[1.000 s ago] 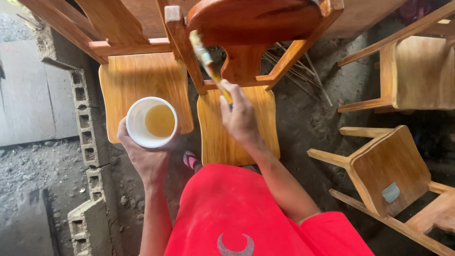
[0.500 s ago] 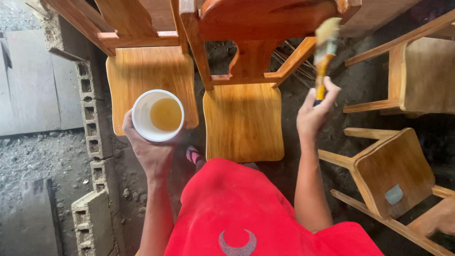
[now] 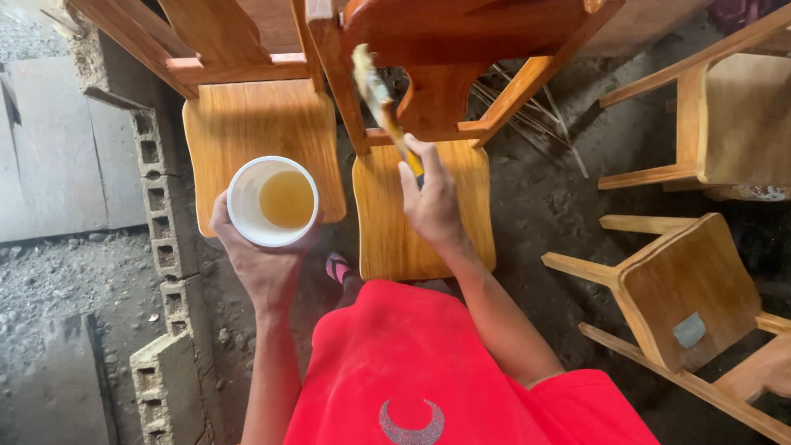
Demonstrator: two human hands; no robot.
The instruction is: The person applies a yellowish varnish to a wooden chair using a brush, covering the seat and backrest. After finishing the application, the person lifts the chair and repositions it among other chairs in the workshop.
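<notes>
My left hand (image 3: 264, 268) holds a white cup (image 3: 273, 202) from below; it is partly filled with amber liquid. A paintbrush (image 3: 381, 107) with a yellow handle is gripped in my right hand (image 3: 432, 202), its bristles up against the back frame of a small wooden chair (image 3: 424, 206) right in front of me. A second wooden chair (image 3: 259, 136) stands beside it on the left, behind the cup. I wear red clothing.
Grey hollow concrete blocks (image 3: 165, 247) run along the left. Another wooden chair (image 3: 725, 115) stands at the right, and one (image 3: 684, 297) lies tipped at lower right. The floor is dark dirt with thin sticks (image 3: 535, 115) behind the chairs.
My right hand swung the brush out to the right half a second ago and has now brought it back left onto the middle chair's back frame. The cup stayed nearly still.
</notes>
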